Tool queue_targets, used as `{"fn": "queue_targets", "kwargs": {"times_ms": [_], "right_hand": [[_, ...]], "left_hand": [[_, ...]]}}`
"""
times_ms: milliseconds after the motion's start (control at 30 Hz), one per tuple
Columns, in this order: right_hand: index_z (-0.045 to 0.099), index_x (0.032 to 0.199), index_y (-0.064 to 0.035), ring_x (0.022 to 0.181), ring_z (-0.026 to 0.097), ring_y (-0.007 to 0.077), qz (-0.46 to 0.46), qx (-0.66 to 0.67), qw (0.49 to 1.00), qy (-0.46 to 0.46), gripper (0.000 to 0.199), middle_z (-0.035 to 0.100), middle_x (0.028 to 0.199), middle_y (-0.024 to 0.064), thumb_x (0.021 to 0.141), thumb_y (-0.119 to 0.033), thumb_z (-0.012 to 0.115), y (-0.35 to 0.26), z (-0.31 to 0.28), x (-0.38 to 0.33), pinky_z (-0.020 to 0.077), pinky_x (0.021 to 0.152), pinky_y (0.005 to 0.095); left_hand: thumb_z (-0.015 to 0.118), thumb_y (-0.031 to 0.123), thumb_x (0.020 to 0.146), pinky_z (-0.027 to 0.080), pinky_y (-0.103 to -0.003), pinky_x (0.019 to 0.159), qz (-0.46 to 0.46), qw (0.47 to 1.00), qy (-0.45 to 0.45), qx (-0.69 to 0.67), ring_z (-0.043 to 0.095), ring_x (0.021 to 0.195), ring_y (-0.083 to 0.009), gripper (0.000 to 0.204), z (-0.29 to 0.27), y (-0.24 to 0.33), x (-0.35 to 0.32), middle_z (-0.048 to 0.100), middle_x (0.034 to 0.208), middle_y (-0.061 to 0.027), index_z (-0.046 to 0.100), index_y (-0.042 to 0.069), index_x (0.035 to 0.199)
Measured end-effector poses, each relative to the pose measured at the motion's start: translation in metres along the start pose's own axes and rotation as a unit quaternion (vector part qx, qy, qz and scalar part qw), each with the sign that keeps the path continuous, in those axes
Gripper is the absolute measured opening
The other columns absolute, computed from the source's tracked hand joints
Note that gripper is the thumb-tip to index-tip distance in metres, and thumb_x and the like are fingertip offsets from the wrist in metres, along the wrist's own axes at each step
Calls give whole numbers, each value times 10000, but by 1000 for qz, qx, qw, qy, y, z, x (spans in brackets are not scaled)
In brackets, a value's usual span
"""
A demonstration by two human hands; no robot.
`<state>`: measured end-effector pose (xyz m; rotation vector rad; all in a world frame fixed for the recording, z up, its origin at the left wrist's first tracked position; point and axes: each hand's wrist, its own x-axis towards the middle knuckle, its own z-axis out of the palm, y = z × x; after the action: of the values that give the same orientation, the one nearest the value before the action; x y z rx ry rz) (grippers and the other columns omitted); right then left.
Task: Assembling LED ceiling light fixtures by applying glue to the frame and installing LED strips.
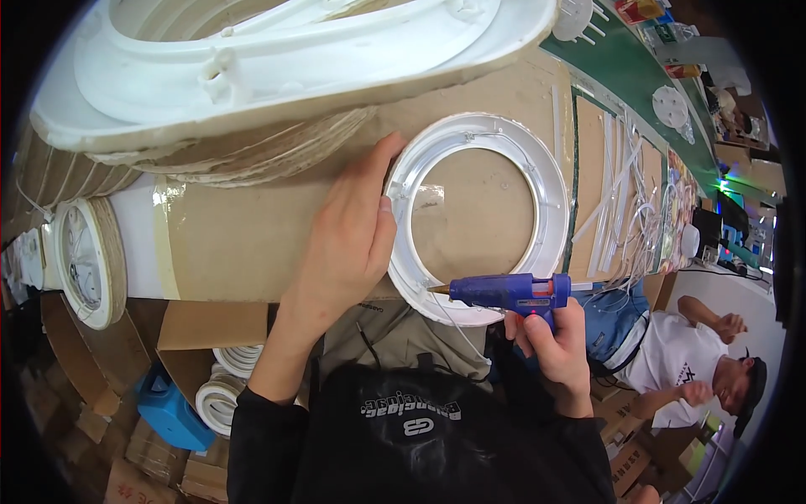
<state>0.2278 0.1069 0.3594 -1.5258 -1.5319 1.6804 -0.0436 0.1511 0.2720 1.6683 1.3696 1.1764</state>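
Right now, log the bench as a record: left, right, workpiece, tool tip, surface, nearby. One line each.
left: hand against the left rim of the white ring
right: hand gripping a blue glue gun
workpiece: white ring, open centre, hollow side up
tool tip: pointing left, over the ring's near side; contact unclear
surface: brown cardboard
nearby: large white frame at upper left; thin pale strips to the right

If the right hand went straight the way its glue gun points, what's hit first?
The glue gun in the right hand would likely meet the white ring first; depth is unclear, it may already touch.
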Motion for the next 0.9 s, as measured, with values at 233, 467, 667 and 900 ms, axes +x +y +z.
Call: {"fn": "queue_targets", "kwargs": {"times_ms": [233,467,667,900], "right_hand": [[607,1102,43,506,480,67,-28,-27,999,-10,288,627,725,69,963,-207,571,4,3,3,360,461,216],[608,1090,41,497,480,63,-15,-33,999,-6,263,623,714,60,963,-185,566,5,1,3,353,447,213],[596,1117,44,476,459,62,-20,-39,999,-8,286,604,699,48,976,-202,558,8,-1,2,336,440,210],[589,1137,44,473,448,56,-35,-45,998,7,334,586,685,33,991,-255,562,10,1,2,316,439,209]], "left_hand": [[457,1,919,436,-458,1011,16,1000,4,13,562,1148,-419,495,-1,1,1,558,1284,-267,410,-56,1409],[463,7,919,435,-460,1013,29,999,11,20,557,1154,-423,496,0,-2,1,553,1298,-263,410,-48,1409],[467,8,919,437,-459,1009,14,1000,7,16,555,1155,-423,494,0,-1,1,551,1301,-261,416,-42,1408],[436,8,938,436,-434,1043,16,1000,10,20,576,1213,-390,486,-1,-1,0,578,1312,-252,426,-28,1422]]}}
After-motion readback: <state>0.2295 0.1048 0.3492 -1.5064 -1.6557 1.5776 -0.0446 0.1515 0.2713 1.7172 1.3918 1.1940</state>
